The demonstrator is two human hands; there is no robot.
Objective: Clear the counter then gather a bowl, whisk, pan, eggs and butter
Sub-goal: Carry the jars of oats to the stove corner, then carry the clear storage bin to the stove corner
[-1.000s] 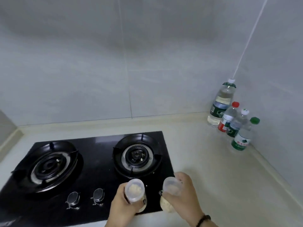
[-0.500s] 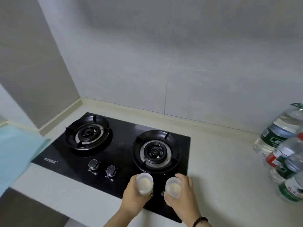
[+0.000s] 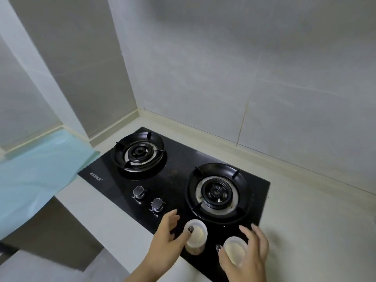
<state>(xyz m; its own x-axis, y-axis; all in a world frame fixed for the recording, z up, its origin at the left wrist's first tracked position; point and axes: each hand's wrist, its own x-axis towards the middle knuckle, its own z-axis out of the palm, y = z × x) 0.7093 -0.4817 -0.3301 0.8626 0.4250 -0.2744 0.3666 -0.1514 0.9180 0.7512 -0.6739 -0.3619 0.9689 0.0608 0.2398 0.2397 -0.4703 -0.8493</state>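
Plastic jars (image 3: 195, 237) (image 3: 235, 252) parked on black stove (image 3: 177, 180) front edge, so counter (image 3: 305, 231) not cleared yet. Left hand (image 3: 166, 239) spread, thumb touching one jar. Right hand (image 3: 248, 253) loosely cupped round other. Best gripped low on walls, lifted straight, kept upright.

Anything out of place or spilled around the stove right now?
Two small lidded jars stand on the black glass stovetop, just in front of the right burner, with both hands around them. No spill visible.
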